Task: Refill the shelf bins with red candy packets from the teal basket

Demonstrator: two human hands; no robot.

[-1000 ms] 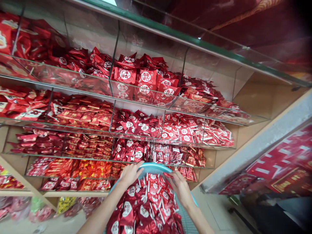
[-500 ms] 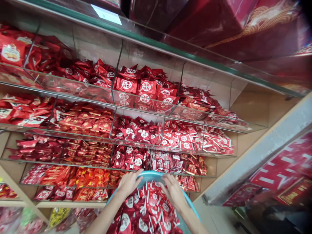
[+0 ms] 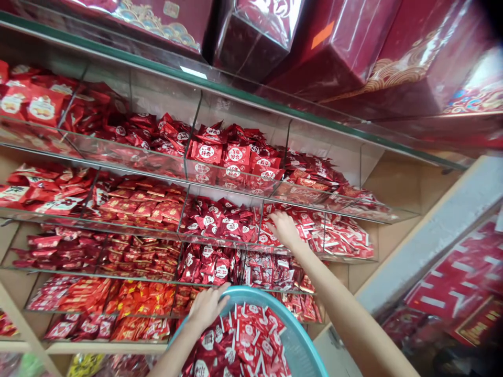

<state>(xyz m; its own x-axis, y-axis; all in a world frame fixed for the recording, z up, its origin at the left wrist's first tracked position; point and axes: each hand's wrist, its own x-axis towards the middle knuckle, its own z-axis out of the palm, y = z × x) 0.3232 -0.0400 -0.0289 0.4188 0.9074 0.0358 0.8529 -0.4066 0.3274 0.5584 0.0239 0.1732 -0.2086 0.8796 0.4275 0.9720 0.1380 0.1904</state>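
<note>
Below me is a light-blue plastic basin (image 3: 304, 335) with small red candy packets (image 3: 255, 335) and darker maroon packets (image 3: 214, 345) in it. My left hand (image 3: 208, 308) grips its upper left rim, fingers over the edge. Out at the shelf, my right hand (image 3: 285, 229) is over a compartment of red-and-white packets (image 3: 306, 222); its fingers are loosely bent and apart, with no packet visible in them. Just left of that hand lie maroon packets with white labels (image 3: 220, 217) in the neighbouring compartment.
Tiered shelves with clear dividers and front panels (image 3: 231, 175) hold several kinds of red packets. Large dark-red boxes (image 3: 334, 47) stand on the glass shelf (image 3: 251, 97) above. Wooden framing (image 3: 106, 346) runs below, and red printed packaging (image 3: 451, 277) is at the right.
My right hand has left the basin's rim and reached up to the red-and-white packets on the shelf. My left hand stays at the rim. The view has tilted slightly upward.
</note>
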